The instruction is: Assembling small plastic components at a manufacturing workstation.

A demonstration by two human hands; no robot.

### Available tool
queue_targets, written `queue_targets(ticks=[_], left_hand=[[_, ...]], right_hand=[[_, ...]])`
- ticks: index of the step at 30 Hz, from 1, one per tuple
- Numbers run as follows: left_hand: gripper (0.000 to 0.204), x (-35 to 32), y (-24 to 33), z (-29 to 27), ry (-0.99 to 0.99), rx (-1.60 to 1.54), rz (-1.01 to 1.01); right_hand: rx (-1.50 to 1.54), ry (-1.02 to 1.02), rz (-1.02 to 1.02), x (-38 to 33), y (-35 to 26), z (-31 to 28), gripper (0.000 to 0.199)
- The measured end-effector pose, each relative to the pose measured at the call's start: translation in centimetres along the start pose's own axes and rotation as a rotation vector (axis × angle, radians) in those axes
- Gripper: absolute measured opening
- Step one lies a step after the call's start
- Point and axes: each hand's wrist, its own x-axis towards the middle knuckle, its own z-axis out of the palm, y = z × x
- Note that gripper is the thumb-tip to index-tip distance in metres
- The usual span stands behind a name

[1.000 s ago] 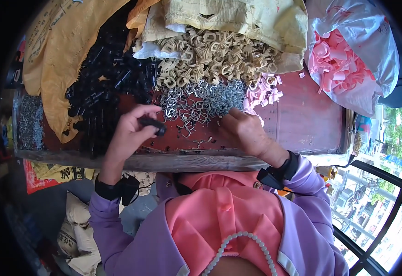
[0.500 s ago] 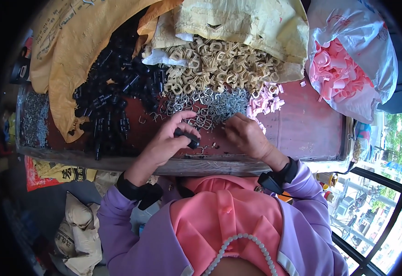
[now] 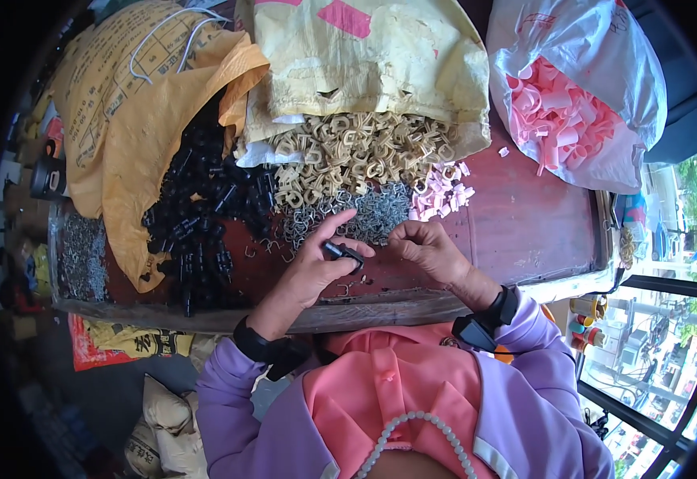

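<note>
My left hand [image 3: 307,271] grips a small black plastic part [image 3: 343,256] between thumb and fingers, its index finger stretched out above. Close by on the right, my right hand [image 3: 434,254] is closed in a pinch over the table's near side; what its fingertips hold, if anything, is too small to make out. Just beyond the hands lie bent metal loops [image 3: 310,226] and a heap of small grey metal pieces [image 3: 383,211]. Behind these is a pile of beige ring-shaped plastic parts [image 3: 364,152]. Small pale pink pieces [image 3: 441,191] sit to the right, and black plastic parts [image 3: 205,211] to the left.
A yellowish sack [image 3: 364,60] backs the beige pile. At the far left stands an orange woven sack [image 3: 129,160]; at the far right, a white bag [image 3: 627,88] holds pink curved pieces [image 3: 560,116]. The red-brown table [image 3: 524,231] has a raised wooden front edge [image 3: 380,307].
The view has shifted, so the table sits lower in the picture. The black part has turned in my left hand and shows a different side. My right hand stays pinched.
</note>
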Motion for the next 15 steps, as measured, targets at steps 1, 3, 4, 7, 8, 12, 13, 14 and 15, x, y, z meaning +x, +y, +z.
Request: queue_targets(ticks=[1,3,4,7,8,12,13,14,15], left_hand=[[0.054,0.2,0.0,-0.3,0.0,0.038,-0.048],[0.045,0.6,0.1,-0.6,0.002,0.113,-0.143],[0.045,0.7,0.3,-0.5,-0.005,0.122,-0.148],[0.035,0.5,0.7,0.3,0.043,-0.132,-0.22],[0.035,0.6,0.9,0.5,0.038,-0.126,-0.223],[0.031,1.4,1.2,1.4,-0.027,-0.177,-0.18],[0.03,1.3,0.5,0.7,-0.034,-0.221,-0.117],[0.029,1.5,0.0,0.3,-0.055,-0.267,-0.056],[0.027,1.7,-0.2,0.0,-0.043,-0.285,-0.068]], right_hand=[[0.046,0.015,0.02,0.0,0.0,0.0,0.01],[0.093,0.018,0.066,0.0,-0.5,0.1,0.01],[0.135,0.011,0.122,0.0,-0.7,0.1,0.01],[0.204,0.0,0.192,0.2,-0.7,0.1,0.01],[0.222,-0.008,0.21,0.3,-0.6,0.2,0.01],[0.262,0.029,0.215,0.1,-0.6,0.0,0.009],[0.273,0.046,0.212,0.1,-0.7,0.2,0.009],[0.253,0.041,0.207,0.2,-1.1,0.3,0.009],[0.231,0.055,0.201,0.3,-1.4,0.4,0.008]])
